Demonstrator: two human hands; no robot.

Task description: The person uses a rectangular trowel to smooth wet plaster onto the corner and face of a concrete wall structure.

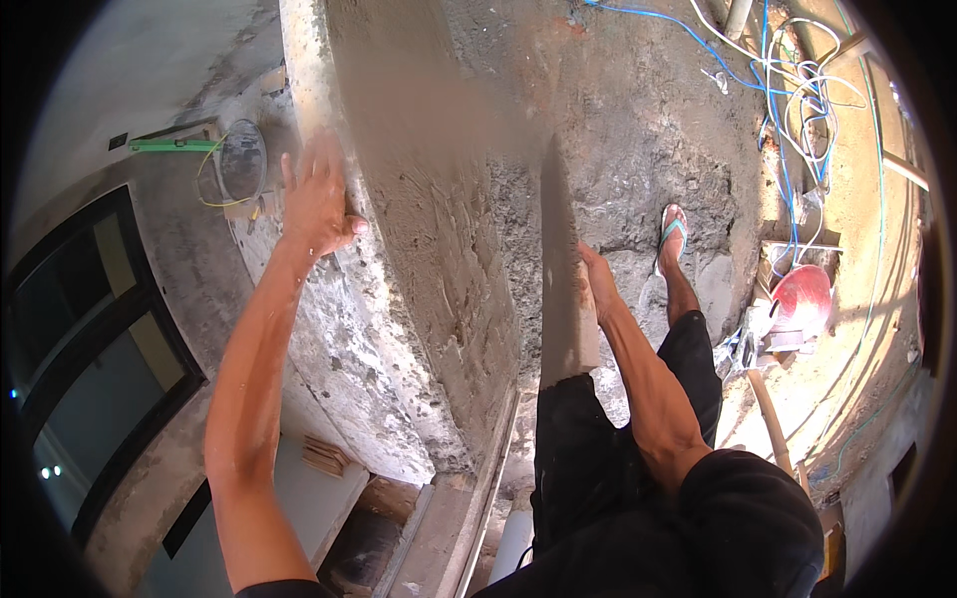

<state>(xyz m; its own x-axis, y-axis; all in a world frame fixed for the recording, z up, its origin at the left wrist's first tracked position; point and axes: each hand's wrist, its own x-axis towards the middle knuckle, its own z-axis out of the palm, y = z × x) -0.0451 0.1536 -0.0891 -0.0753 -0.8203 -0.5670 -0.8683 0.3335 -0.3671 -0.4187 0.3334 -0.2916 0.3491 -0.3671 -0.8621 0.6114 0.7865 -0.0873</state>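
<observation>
Holding a board (560, 289): right hand (597, 277) (bucket (242, 151) contents unclear).

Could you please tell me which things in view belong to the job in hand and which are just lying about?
In use:
long flat board, held in the right hand
grey-coated wall, the left hand open at its pale edge

Apparently just lying about:
tangled blue and white cables
red round object
green bar
</observation>
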